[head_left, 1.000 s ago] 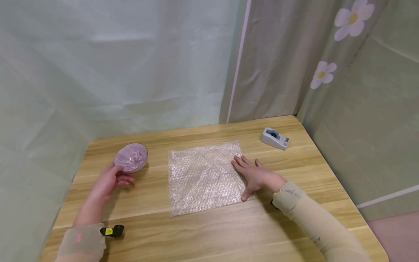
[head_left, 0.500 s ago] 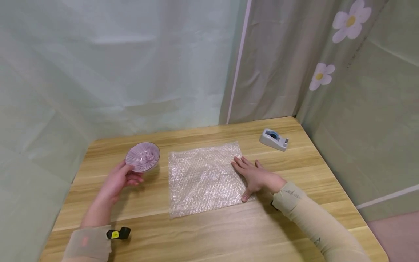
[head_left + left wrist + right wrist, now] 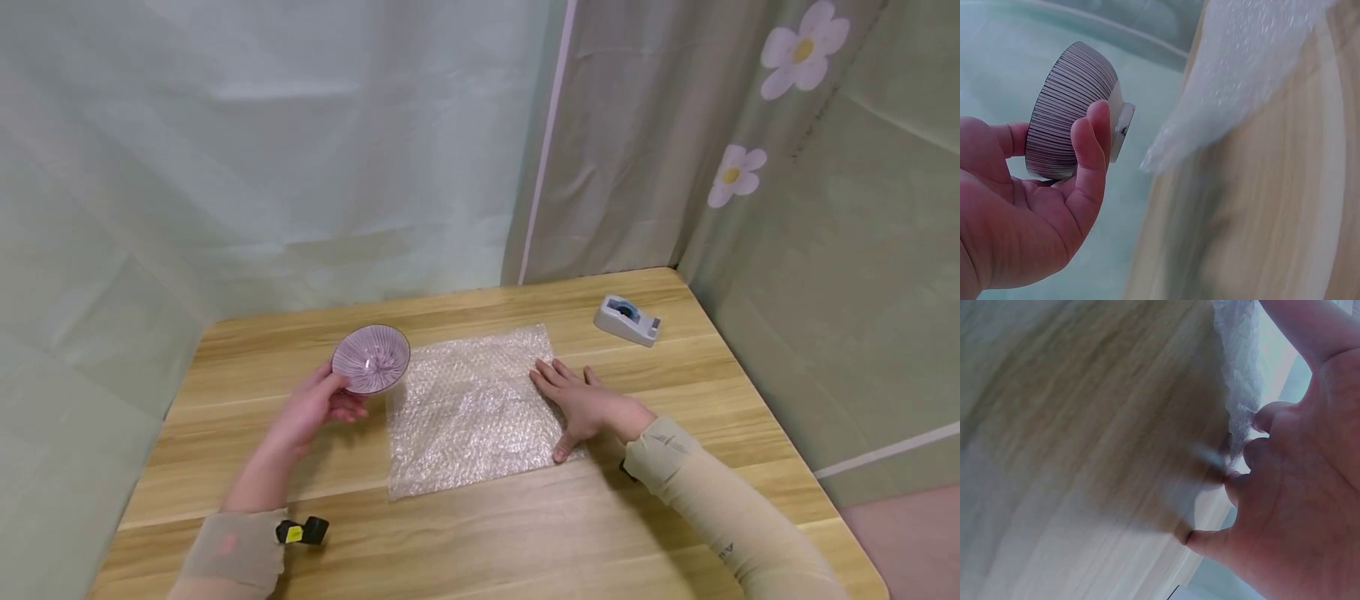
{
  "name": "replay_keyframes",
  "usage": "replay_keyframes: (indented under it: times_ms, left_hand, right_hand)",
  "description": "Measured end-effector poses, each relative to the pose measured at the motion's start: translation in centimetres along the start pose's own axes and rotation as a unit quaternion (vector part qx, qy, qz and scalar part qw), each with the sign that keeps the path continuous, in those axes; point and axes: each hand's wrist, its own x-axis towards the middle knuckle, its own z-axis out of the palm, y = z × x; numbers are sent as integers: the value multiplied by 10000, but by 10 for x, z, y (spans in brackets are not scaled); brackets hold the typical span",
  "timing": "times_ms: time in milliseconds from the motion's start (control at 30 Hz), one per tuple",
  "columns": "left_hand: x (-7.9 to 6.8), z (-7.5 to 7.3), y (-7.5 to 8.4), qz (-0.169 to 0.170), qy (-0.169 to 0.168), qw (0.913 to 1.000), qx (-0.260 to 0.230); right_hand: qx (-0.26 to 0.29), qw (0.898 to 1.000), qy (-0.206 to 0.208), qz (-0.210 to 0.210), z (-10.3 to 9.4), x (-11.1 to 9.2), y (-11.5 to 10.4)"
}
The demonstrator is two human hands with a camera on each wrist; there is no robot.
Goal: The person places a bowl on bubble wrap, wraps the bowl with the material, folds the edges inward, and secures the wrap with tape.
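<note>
My left hand grips a purple-striped bowl by its near left side, thumb at the rim and fingers beneath. In the left wrist view the bowl is tilted, its striped outside and white foot showing, held above the table. A sheet of bubble wrap lies flat on the table, its upper left corner close to or under the bowl's edge. On the sheet's right edge rests my right hand, fingers spread. The right wrist view shows its fingertips touching the bubble wrap and the wood.
A grey tape dispenser stands on the wooden table at the back right, beyond the right hand. Curtains hang close behind the table and along its sides.
My left hand has carried the bowl to the right, from the table's left side up to the bubble wrap's left edge. The right hand and the sheet have stayed in place.
</note>
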Motion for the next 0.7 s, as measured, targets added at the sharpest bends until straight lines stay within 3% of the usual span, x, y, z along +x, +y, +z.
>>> replay_keyframes:
  times_ms: [333,700]
  left_hand:
    - [15,40,-5,-82,-399,9992,-28]
    - [26,73,-7,-25,-789,9969,-51]
  right_hand:
    - [40,10000,-13,22,0,1,0]
    - [17,10000,-3,26,2,2,1]
